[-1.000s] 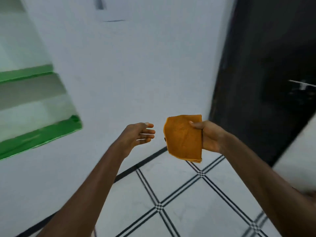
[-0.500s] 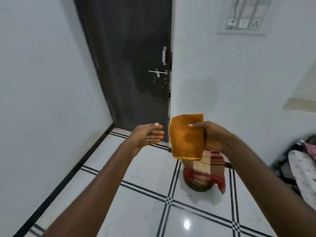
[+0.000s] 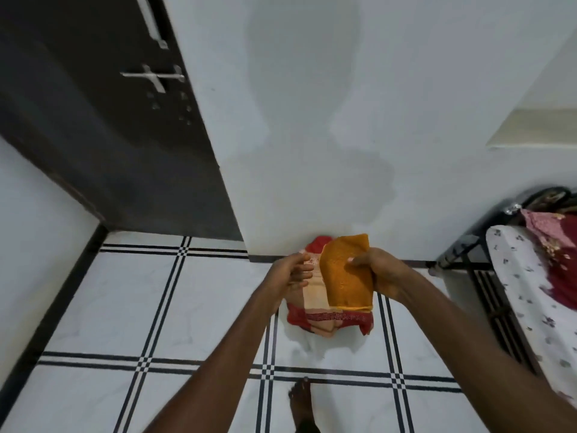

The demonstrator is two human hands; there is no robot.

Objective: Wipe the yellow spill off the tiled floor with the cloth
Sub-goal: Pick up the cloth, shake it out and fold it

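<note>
Right hand (image 3: 382, 271) is pinching a folded orange cloth (image 3: 346, 273), holding it upright in the air. Left hand (image 3: 292, 273) is hovering just beside the cloth's left edge, fingers loosely bent, holding nothing. Red-and-cream fabric bundle (image 3: 327, 320) is lying on the white tiled floor (image 3: 125, 307) against the wall behind the cloth. Bare foot (image 3: 301, 401) is standing on the tiles below. Dark door (image 3: 109, 135) is showing upper left.

Both bare forearms reach forward from the lower edge of the view, converging toward twelve o'clock. The right hand (image 3: 379, 273) is raised, thumb on the near face of a folded orange cloth (image 3: 346, 273) and fingers curled behind it. The left hand (image 3: 292, 271) hovers at its nine o'clock, fingers loosely bent, holding nothing. A bare foot (image 3: 301, 401) shows at six o'clock.
</note>
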